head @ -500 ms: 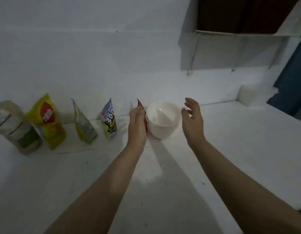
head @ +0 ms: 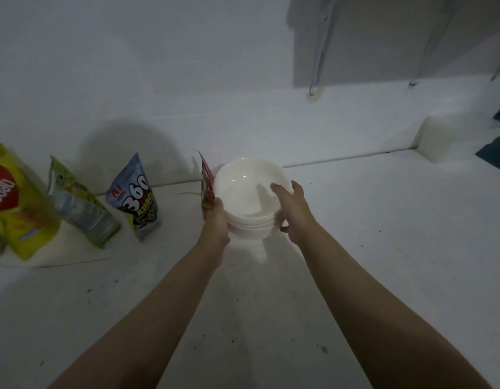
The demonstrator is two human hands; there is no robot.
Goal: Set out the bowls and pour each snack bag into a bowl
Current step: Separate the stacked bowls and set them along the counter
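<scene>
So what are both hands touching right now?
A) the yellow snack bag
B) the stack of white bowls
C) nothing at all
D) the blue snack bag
B: the left hand and right hand sit on opposite sides of the stack of white bowls.

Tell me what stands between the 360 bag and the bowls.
A red bag, upright against the bowls; the left hand is just below it. Head view.

Four snack bags are standing along the wall: a yellow one [head: 17, 203], a green one [head: 80, 206], a blue-grey one [head: 138, 197] and a red one [head: 206, 183]. One stack of white bowls [head: 249, 192] is sitting on the bench, with roughly four rims showing. Two hands are reaching in, the left hand [head: 216, 220] and the right hand [head: 295, 209].
</scene>
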